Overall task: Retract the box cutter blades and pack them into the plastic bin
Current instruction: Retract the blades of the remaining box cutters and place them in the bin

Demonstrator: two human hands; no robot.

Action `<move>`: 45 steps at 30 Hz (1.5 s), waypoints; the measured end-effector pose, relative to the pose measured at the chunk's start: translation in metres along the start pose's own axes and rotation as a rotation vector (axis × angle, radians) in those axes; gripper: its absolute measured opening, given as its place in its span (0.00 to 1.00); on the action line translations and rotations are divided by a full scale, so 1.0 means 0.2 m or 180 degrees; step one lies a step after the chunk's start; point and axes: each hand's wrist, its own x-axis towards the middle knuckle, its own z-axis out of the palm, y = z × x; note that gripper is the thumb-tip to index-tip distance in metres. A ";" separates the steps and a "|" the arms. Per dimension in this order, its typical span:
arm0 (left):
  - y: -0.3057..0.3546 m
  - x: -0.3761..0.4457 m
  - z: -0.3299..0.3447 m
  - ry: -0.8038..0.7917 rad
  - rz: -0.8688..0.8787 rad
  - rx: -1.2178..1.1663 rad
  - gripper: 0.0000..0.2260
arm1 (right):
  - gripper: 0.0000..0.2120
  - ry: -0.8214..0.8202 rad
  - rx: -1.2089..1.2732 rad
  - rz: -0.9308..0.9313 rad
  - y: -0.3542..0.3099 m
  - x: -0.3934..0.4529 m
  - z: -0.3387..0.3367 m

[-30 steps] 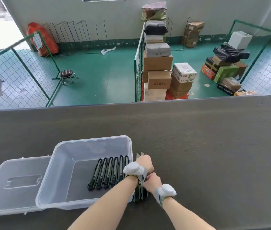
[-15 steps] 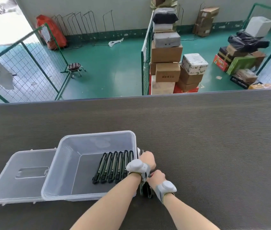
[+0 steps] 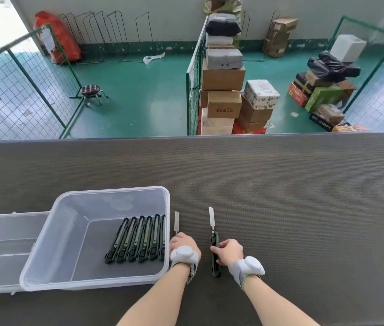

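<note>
A clear plastic bin (image 3: 52, 234) stands at the near left of the grey table, with several dark green box cutters (image 3: 137, 240) lying side by side against its right wall. Just right of the bin, my left hand (image 3: 182, 247) covers the handle of a box cutter whose bare blade (image 3: 176, 222) sticks out away from me. My right hand (image 3: 228, 252) grips another box cutter (image 3: 215, 241) by its handle, and its blade is also out, pointing away.
The bin's clear lid (image 3: 3, 245) lies flat to the left of the bin. The table's far edge (image 3: 280, 135) drops to a green floor with stacked cardboard boxes (image 3: 224, 92) and wire fence panels (image 3: 22, 90).
My hands were together over the cutters beside the bin. They have moved apart, the right one drawing its cutter to the right. The extended blades now show.
</note>
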 end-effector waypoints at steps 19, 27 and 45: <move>0.09 0.05 -0.03 -0.0219 0.0466 -0.0794 0.16 | 0.25 -0.0064 0.0448 -0.0385 -0.09 0.09 -0.26; 0.18 -0.04 -0.35 -0.0248 0.1181 -0.2190 0.06 | 0.24 0.0055 0.0408 -0.0685 -0.34 -0.02 -0.33; 0.14 -0.25 -0.92 -0.0560 0.1763 -0.3963 0.15 | 0.08 0.0049 0.2027 -0.1575 -0.79 -0.49 -0.41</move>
